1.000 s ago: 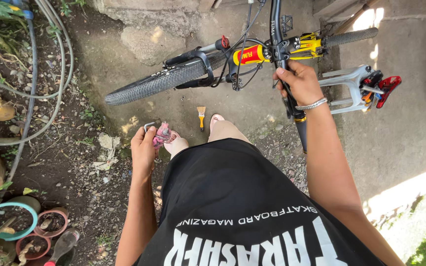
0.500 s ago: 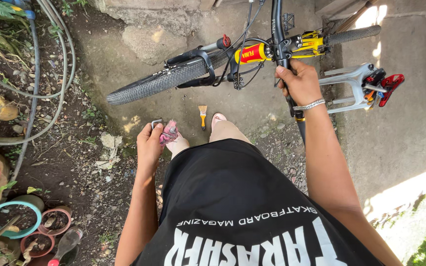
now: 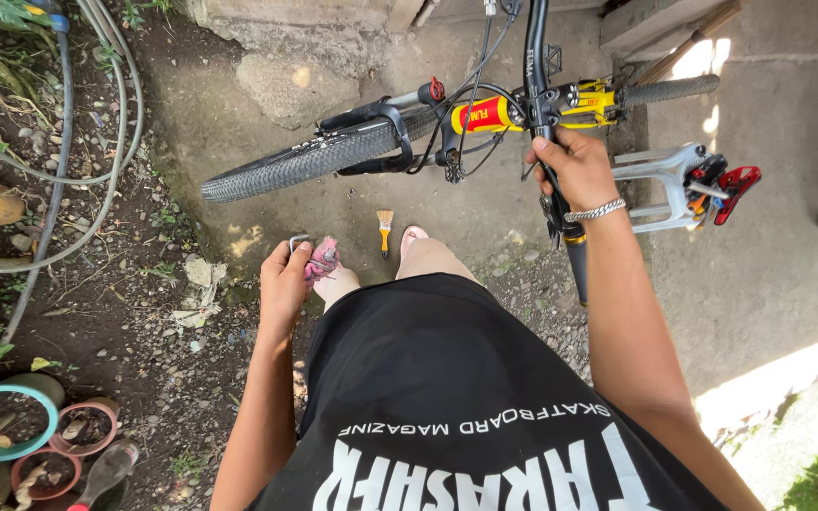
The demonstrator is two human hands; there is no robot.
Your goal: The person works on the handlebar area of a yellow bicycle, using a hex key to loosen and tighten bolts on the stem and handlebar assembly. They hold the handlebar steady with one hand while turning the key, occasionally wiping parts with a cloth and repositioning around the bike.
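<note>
Nothing moved: right hand (image 3: pixel 572 167) grips bicycle (image 3: pixel 485 118) lying left-right.

Sunlit concrete floor (image 3: pixel 769 284) w/ dirt patch (image 3: pixel 115 274).

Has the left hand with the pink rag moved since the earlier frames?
Barely: the left hand with the pink rag keeps about the same small gap left of the paintbrush on the ground.
</note>
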